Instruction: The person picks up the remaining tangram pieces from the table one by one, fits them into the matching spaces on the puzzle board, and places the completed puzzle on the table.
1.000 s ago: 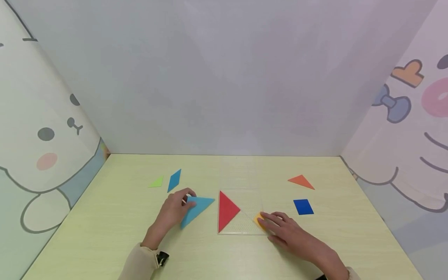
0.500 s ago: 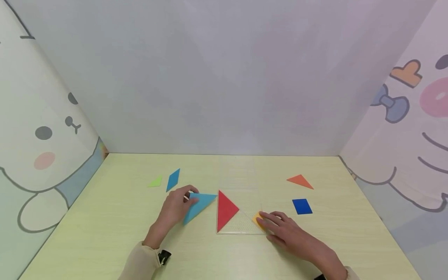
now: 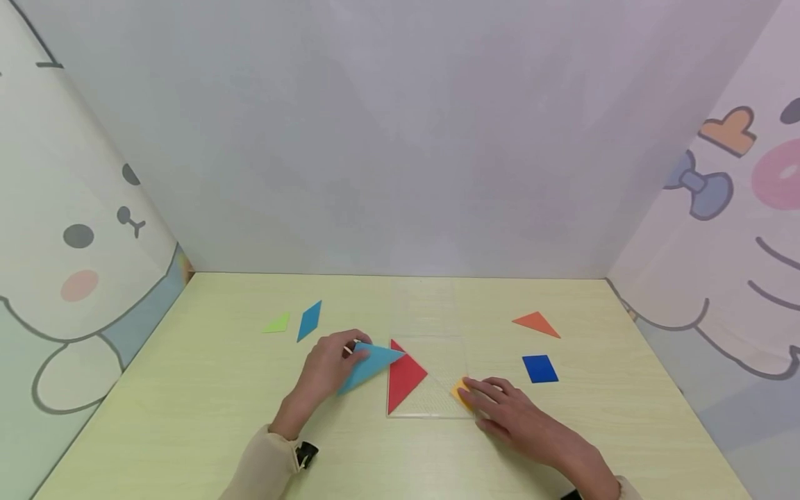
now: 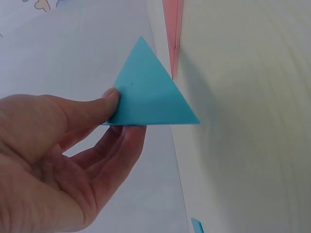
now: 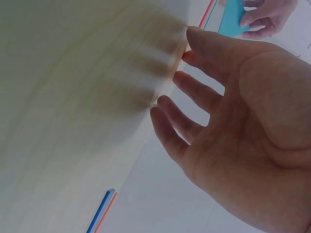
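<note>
Right now the light blue triangle (image 3: 370, 364) is held up off the table (image 3: 187, 417), by the left side of the clear tray (image 3: 431, 417). One sharp tip points right and, seen from the head, covers a bit of the red triangle (image 3: 405, 380) in the tray. Its long edge slants from that tip back and to the left. The left hand (image 3: 328, 368) is the closer one: it pinches the light blue triangle, thumb on top, fingers underneath. The right hand (image 3: 509, 414) is at the tray's other side, with loose, spread fingers touching the yellow piece (image 3: 459, 394) there.
</note>
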`<action>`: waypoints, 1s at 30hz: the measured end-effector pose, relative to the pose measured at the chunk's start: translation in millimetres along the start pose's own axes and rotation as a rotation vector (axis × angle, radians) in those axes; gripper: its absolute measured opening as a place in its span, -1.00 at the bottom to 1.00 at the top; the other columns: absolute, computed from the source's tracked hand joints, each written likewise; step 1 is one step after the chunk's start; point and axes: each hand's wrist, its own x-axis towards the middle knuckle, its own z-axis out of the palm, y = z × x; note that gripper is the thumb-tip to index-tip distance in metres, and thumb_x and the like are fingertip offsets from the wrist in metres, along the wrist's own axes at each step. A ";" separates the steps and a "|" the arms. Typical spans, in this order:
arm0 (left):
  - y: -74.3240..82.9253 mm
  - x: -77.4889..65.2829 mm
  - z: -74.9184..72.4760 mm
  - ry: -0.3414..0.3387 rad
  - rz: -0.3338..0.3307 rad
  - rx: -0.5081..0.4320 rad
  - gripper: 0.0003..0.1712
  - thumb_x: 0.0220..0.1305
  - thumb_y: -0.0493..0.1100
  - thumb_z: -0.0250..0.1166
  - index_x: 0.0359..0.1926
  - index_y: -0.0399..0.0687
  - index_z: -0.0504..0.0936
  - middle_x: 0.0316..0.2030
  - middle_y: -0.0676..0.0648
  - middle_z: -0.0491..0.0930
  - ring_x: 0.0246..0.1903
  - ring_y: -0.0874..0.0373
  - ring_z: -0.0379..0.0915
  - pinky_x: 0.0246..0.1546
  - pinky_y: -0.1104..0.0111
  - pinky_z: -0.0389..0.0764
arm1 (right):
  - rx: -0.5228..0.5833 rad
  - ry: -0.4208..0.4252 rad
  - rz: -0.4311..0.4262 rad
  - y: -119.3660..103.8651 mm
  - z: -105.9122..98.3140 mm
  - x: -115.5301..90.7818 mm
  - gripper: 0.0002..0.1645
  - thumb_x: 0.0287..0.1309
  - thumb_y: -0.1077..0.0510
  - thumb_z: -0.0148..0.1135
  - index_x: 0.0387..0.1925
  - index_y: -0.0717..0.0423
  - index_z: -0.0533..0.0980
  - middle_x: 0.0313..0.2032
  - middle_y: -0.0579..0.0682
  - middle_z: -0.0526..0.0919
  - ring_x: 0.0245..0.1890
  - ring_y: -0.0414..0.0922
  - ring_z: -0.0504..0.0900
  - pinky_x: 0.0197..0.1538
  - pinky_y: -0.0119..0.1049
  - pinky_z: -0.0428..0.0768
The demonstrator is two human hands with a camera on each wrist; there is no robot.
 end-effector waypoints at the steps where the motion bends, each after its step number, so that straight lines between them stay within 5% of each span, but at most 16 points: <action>1: 1.1 0.4 0.7 -0.003 0.003 -0.003 -0.83 0.29 -0.26 0.44 -0.10 -0.01 0.75 -0.29 0.00 0.69 -0.36 0.15 0.59 -0.25 0.23 0.63 | -0.002 -0.001 0.001 -0.2 0.0 0.0 -0.35 0.41 0.12 0.27 0.48 -0.02 0.38 0.42 0.03 0.44 0.24 0.05 0.46 0.10 0.04 0.59; 15: 19.7 4.9 13.4 -0.054 0.033 -0.002 -0.79 0.30 -0.23 0.44 -0.05 -0.02 0.77 -0.24 0.00 0.70 -0.33 0.14 0.58 -0.28 0.28 0.62 | -0.007 -0.009 -0.001 1.0 0.3 1.2 -0.35 0.42 0.12 0.27 0.47 -0.02 0.39 0.41 0.03 0.44 0.24 0.06 0.46 0.09 0.02 0.59; 30: 34.9 4.3 29.1 -0.133 0.143 -0.020 -0.85 0.30 -0.27 0.43 -0.11 -0.05 0.79 -0.22 0.02 0.74 -0.36 0.18 0.59 -0.35 0.37 0.56 | -0.022 0.008 -0.032 3.8 1.7 1.0 -0.36 0.42 0.12 0.27 0.47 -0.02 0.39 0.40 0.04 0.45 0.22 0.06 0.47 0.08 0.01 0.57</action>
